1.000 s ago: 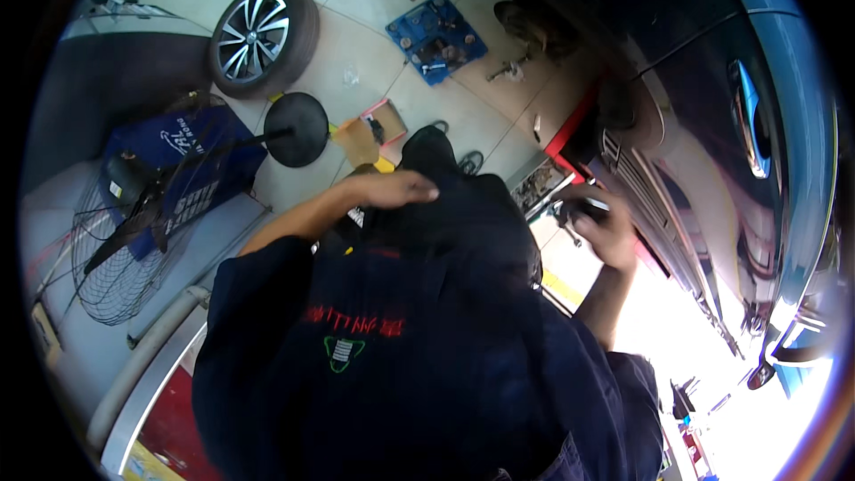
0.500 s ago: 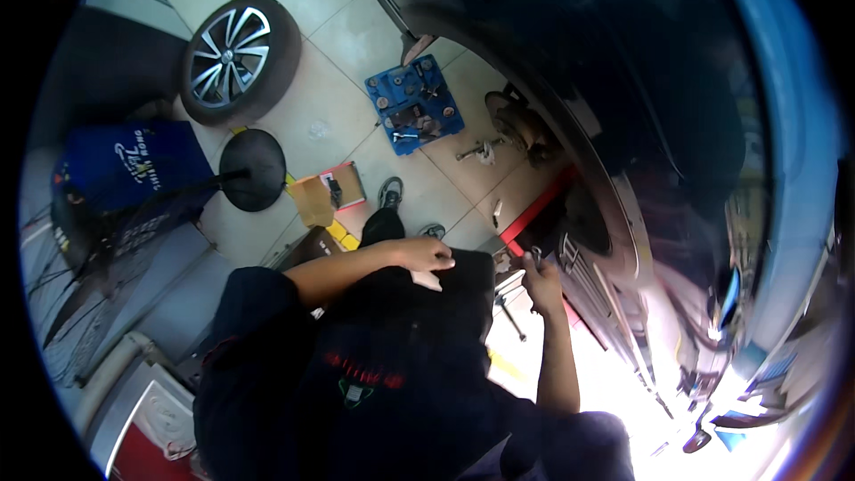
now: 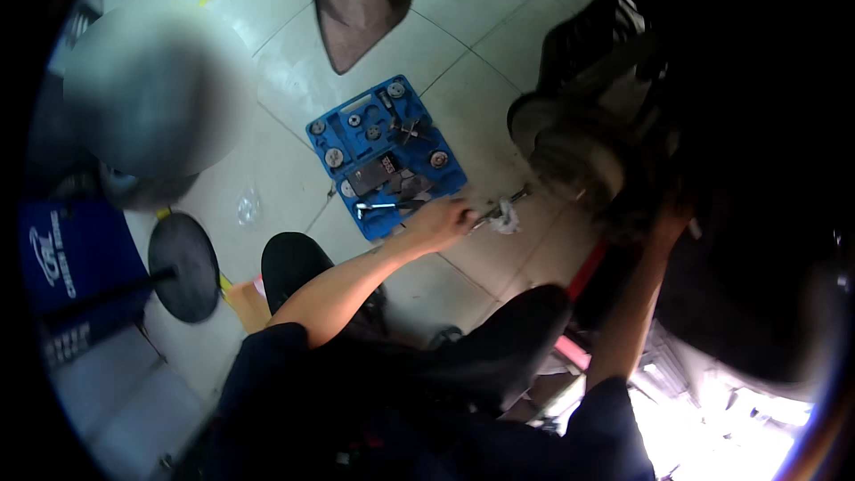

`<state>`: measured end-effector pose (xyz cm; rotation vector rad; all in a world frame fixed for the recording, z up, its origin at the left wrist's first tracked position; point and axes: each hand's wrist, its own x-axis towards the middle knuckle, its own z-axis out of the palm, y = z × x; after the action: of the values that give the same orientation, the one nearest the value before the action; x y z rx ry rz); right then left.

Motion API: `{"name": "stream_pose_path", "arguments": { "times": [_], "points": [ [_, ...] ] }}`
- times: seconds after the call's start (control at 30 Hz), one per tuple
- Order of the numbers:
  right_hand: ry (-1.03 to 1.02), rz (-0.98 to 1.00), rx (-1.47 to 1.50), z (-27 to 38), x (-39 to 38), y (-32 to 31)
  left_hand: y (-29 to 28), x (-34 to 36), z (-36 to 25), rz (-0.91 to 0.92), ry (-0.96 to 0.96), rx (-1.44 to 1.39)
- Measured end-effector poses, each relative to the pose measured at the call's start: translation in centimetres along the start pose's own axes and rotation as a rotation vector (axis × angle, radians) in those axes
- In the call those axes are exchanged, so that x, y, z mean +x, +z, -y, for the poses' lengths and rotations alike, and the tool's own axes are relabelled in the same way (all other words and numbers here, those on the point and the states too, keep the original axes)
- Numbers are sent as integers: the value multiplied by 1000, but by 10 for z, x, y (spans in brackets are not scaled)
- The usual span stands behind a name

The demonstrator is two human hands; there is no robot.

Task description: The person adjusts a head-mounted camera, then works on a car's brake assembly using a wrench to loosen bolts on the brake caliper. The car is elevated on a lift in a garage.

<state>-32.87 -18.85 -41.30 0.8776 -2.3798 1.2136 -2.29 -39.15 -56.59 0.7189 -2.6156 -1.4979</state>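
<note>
My left hand [image 3: 445, 221] reaches low over the floor with curled fingers. It is at the right corner of an open blue tool case [image 3: 334, 118], which holds several round metal pieces and dark tools. Just beyond its fingertips a metal rod-like tool [image 3: 512, 198] lies on the tiles, with a crumpled white cloth or paper [image 3: 505, 219] against it. Whether the fingers touch the tool is unclear. My right hand [image 3: 674, 214] is in deep shadow beside the car's wheel hub, closed, with a small pale end [image 3: 695, 228] showing by it.
The brake disc and hub [image 3: 570, 156] stand to the right under the dark car body. A round black disc [image 3: 184, 267] on a pole is at the left, near a blue box [image 3: 85, 258]. Clear crumpled plastic [image 3: 249, 207] lies on the tiles. Something round and blurred [image 3: 156, 93] is at the upper left.
I have crouched and moved closer to the wheel hub. My left hand has gone from before my body to the floor by the tool case. My right hand has moved into shadow under the car.
</note>
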Motion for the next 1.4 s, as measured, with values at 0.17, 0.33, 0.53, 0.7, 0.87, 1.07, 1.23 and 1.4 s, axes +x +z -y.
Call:
{"name": "stream_pose_path", "arguments": {
  "times": [0.17,0.33,0.53,0.7,0.87,1.07,1.23,1.4],
  "points": [
    [-24,-144,23,-26,-3,6,-55,12,-58,-35,253,-32],
    [12,-59,144,-32,-8,10,-83,21,-53,-200,110,-159],
    [-163,-143,189,-23,-14,5,-84,28,-94,-213,224,-156],
    [-218,-149,-6,1,-16,9,-71,35,-102,-41,100,-657],
    [-241,-181,37,-3,-14,14,-56,42,-160,79,235,-847],
    [-238,-134,18,-7,-16,11,-31,58,-268,73,396,-290],
    [-282,-88,246,-16,-11,13,1,95,-274,-196,588,-46],
    [-319,-16,519,-2,18,-44,6,110,-293,-231,599,-100]
  ]
}}
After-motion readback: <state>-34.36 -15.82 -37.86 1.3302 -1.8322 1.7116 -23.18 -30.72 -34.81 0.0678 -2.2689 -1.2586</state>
